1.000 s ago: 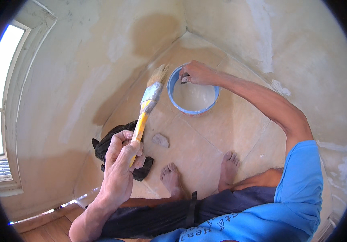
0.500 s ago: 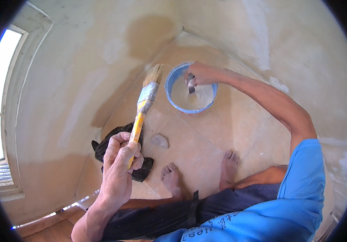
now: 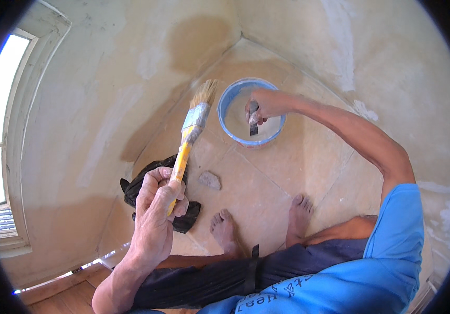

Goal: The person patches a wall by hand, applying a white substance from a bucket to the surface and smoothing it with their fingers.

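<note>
My left hand (image 3: pixel 154 214) is closed around the yellow handle of a paintbrush (image 3: pixel 187 144), held up with its pale bristles pointing away from me. Dried paint or plaster coats the metal band and my fingers. Over a blue-rimmed bucket (image 3: pixel 251 142), my right hand (image 3: pixel 269 103) grips what looks like a putty knife (image 3: pixel 254 128) with a dark, narrow blade pointing down. A pale, creamy mix (image 3: pixel 238 118) fills part of the bucket. Whether the blade tip touches the mix I cannot tell.
A black plastic bag (image 3: pixel 185 219) lies crumpled by the left wall, partly behind my left hand. Near it is a grey stone-like chunk (image 3: pixel 210 180). My bare feet (image 3: pixel 224 230) rest on the tiled floor. Two patched walls (image 3: pixel 120 78) meet beyond the bucket; a window (image 3: pixel 2 120) is at far left.
My right hand has shifted slightly right and toward me with the putty knife, whose blade now shows nearer the bucket's front rim. The left hand still holds the paintbrush up.
</note>
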The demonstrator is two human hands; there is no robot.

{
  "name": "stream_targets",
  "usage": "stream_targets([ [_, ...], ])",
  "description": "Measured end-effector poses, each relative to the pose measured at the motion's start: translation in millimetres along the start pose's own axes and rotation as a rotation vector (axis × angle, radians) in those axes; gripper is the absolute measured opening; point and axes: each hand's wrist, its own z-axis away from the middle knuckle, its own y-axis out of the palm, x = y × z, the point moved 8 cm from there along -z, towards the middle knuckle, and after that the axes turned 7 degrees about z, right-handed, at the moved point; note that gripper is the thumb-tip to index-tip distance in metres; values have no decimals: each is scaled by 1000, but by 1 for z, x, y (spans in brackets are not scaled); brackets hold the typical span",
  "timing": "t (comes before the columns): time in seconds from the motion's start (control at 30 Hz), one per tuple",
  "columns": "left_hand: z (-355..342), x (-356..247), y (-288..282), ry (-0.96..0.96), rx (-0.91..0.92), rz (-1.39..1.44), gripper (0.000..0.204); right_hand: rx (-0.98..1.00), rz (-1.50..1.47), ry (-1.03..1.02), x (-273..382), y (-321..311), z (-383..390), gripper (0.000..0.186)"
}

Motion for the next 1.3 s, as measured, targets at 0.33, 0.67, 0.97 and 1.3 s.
stream_targets([
  [0.33, -3, 1, 4, -6, 8, -8, 22, -340, 619, -194, -2, -42, -17, 21],
  [0.67, -2, -4, 3, 5, -3, -15, 23, -420, 229, -287, -4, -30, -16, 9],
  [0.97, 0, -2, -4, 22, 2, 2, 22, -265, 61, -73, 0, -29, -4, 14],
  [1.3, 3, 0, -3, 4, -16, 13, 24, -96, 23, 52, -6, -10, 14, 25],
])
